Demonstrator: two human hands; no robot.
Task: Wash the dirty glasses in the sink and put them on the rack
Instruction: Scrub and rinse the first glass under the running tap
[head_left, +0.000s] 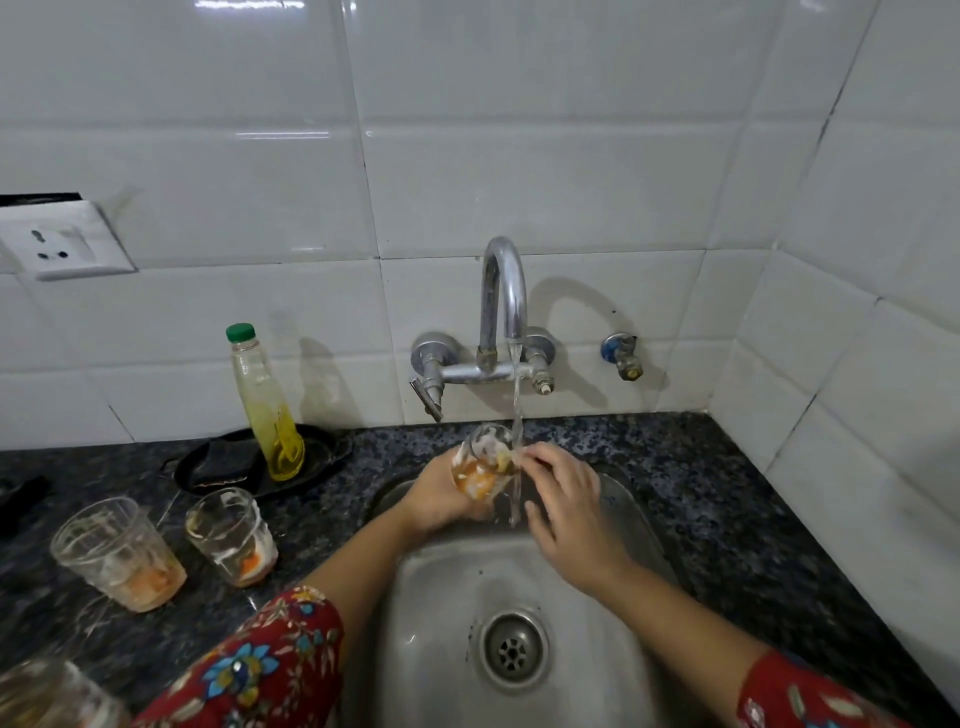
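the step in hand looked like the rinse of one glass (480, 467), held over the sink (441, 597) beside the water stream (517, 410) from the tap (503, 291). to do it well, i think the mouth should turn more into the stream, so the orange rest at the bottom is flushed out — and the grip should be firm, because wet glass slips. the left hand (441, 501) was curled around the lower part of the glass and held it tilted, mouth away from the person. the right hand (569, 519) was spread, holding nothing — its fingertips (527, 457) touched the rim in the water. a second glass (231, 535) and a third glass (117, 553), both dirty, stood on the counter (727, 519) left of the sink. no rack was visible.
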